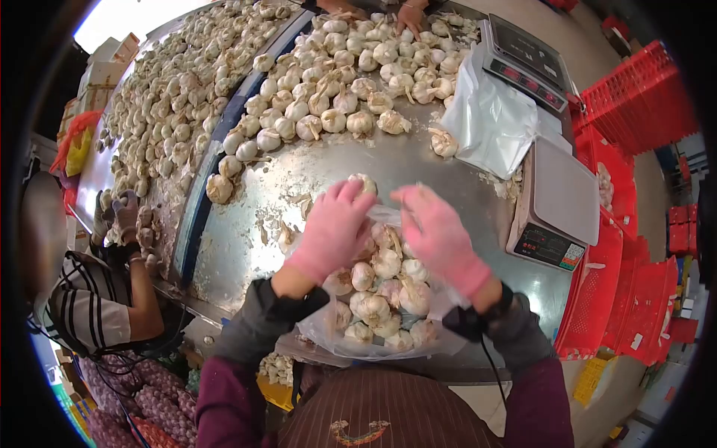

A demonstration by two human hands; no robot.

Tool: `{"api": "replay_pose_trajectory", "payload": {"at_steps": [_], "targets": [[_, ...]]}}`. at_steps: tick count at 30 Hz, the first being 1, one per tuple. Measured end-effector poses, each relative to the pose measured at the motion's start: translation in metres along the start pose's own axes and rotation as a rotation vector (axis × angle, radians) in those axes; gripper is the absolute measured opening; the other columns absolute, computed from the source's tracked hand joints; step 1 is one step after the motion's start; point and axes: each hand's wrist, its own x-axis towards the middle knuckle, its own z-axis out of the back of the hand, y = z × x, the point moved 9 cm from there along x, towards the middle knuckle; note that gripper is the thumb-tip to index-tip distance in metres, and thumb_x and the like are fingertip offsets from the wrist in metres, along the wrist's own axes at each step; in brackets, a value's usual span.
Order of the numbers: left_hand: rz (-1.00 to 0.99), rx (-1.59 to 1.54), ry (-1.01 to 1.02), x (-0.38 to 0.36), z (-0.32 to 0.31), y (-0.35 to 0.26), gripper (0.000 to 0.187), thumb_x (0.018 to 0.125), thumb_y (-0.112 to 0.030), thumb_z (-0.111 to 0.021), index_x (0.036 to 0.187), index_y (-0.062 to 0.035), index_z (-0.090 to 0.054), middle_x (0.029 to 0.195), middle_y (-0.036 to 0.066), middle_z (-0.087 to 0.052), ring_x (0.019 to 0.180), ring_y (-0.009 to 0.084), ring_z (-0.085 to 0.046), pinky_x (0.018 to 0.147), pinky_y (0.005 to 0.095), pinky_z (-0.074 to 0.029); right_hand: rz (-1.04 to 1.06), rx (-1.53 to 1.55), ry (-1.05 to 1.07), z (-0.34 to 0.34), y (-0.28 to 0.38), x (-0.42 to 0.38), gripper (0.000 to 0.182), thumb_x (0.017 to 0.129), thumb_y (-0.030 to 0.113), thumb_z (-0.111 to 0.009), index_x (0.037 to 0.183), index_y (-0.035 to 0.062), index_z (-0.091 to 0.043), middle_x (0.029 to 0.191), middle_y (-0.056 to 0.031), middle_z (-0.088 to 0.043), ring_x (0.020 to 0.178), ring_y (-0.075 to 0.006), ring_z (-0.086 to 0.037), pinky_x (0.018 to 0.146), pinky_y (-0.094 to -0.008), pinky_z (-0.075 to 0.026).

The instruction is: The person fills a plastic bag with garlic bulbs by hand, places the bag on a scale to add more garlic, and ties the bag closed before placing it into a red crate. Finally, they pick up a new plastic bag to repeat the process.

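A clear plastic bag [385,215] full of garlic bulbs [386,263] lies at the table's near edge, its mouth facing away from me. My left hand [334,230], in a pink glove, has its fingers curled at the left of the mouth. On the other side my right hand [441,237], gloved in pink too, closes on the bag's rim. Plastic film stretches between the two hands. Just beyond my left fingertips sits a single garlic bulb [364,184], partly hidden. The fingertips' exact grip on the thin film is hard to see.
A large garlic heap [351,60] covers the far table, beside a blue divider [196,201]. At right are two scales [556,198], plastic bags [489,119] and red crates [635,89]. Another person's hand [411,18] reaches in at the top; a co-worker [97,291] handles garlic at left.
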Motion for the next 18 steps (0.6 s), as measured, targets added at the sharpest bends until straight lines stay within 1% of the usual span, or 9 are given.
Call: {"api": "replay_pose_trajectory", "payload": {"at_steps": [1,3,5,9,12,15,16,17,18], "targets": [[0.111,0.005,0.12,0.026,-0.021,0.021,0.039,0.075,-0.013,-0.063,0.113,-0.0086,-0.055,0.117,0.019,-0.051,0.111,0.0386,-0.049,0.092,0.0461,-0.045,-0.116,-0.009,0.029,-0.003,-0.021,0.045,0.035,0.083,0.012,-0.055,0.117,0.0082,-0.059,0.125,-0.0137,-0.054,0.119,-0.0303,-0.049,0.099,-0.0383,-0.041],[0.216,0.024,0.216,0.059,-0.064,0.049,0.042,0.074,-0.014,-0.064,0.115,-0.0101,-0.054,0.114,0.019,-0.051,0.108,0.0397,-0.049,0.089,0.0464,-0.046,-0.072,-0.359,-0.031,-0.026,-0.062,0.13,0.038,0.083,0.014,-0.056,0.121,0.0094,-0.054,0.131,-0.011,-0.049,0.121,-0.0313,-0.047,0.097,-0.0413,-0.043],[0.39,0.098,0.443,0.069,-0.113,0.08,0.046,0.071,-0.015,-0.065,0.116,-0.0137,-0.053,0.111,0.021,-0.05,0.103,0.0428,-0.048,0.086,0.047,-0.047,-0.049,-0.618,0.106,-0.045,-0.079,0.172,0.048,0.079,0.018,-0.061,0.124,0.0084,-0.049,0.138,-0.0087,-0.042,0.122,-0.0331,-0.044,0.098,-0.0428,-0.042],[0.377,-0.036,0.24,0.063,-0.105,0.099,0.053,0.065,-0.018,-0.071,0.114,-0.0134,-0.053,0.111,0.025,-0.047,0.1,0.0448,-0.046,0.086,0.0471,-0.046,-0.126,-0.565,0.365,-0.078,-0.095,0.176,0.061,0.073,0.025,-0.069,0.129,0.0127,-0.046,0.144,-0.0111,-0.033,0.124,-0.0344,-0.041,0.095,-0.0472,-0.043],[0.416,-0.06,0.204,0.055,-0.105,0.121,0.052,0.063,-0.018,-0.073,0.111,-0.0119,-0.053,0.11,0.024,-0.047,0.102,0.0446,-0.046,0.086,0.0476,-0.045,-0.055,-0.588,0.213,-0.089,-0.109,0.153,0.07,0.073,0.025,-0.07,0.135,0.0164,-0.038,0.144,-0.022,-0.024,0.122,-0.0405,-0.041,0.098,-0.0462,-0.042],[0.389,-0.287,0.117,0.061,-0.091,0.132,0.045,0.069,-0.016,-0.07,0.109,-0.0061,-0.053,0.107,0.022,-0.052,0.097,0.0394,-0.053,0.083,0.0431,-0.048,-0.015,-0.568,0.236,-0.084,-0.112,0.15,0.067,0.074,0.024,-0.07,0.133,0.0127,-0.04,0.145,-0.0208,-0.022,0.122,-0.04,-0.041,0.099,-0.0466,-0.041],[0.536,-0.766,0.114,0.055,-0.094,0.144,0.039,0.074,-0.017,-0.066,0.109,-0.0049,-0.053,0.106,0.022,-0.054,0.096,0.0374,-0.055,0.079,0.042,-0.05,0.11,-0.5,0.094,-0.074,-0.101,0.145,0.055,0.077,0.02,-0.065,0.128,0.0099,-0.044,0.137,-0.0198,-0.036,0.107,-0.0376,-0.053,0.086,-0.0465,-0.048],[0.669,-1.245,0.108,0.05,-0.095,0.144,0.033,0.08,-0.018,-0.061,0.109,-0.0037,-0.053,0.106,0.021,-0.056,0.094,0.0354,-0.058,0.076,0.0409,-0.051,0.114,-0.495,0.091,-0.067,-0.092,0.14,0.055,0.077,0.02,-0.065,0.128,0.0099,-0.044,0.137,-0.0198,-0.036,0.107,-0.0376,-0.053,0.086,-0.0465,-0.048],[0.672,-1.239,0.106,0.046,-0.086,0.143,0.033,0.08,-0.018,-0.061,0.109,-0.0037,-0.053,0.106,0.021,-0.056,0.094,0.0354,-0.058,0.076,0.0409,-0.051,-0.15,0.341,0.217,-0.069,-0.102,0.134,0.049,0.079,0.019,-0.062,0.123,0.0092,-0.046,0.127,-0.018,-0.045,0.095,-0.0342,-0.056,0.076,-0.0422,-0.05]]}}
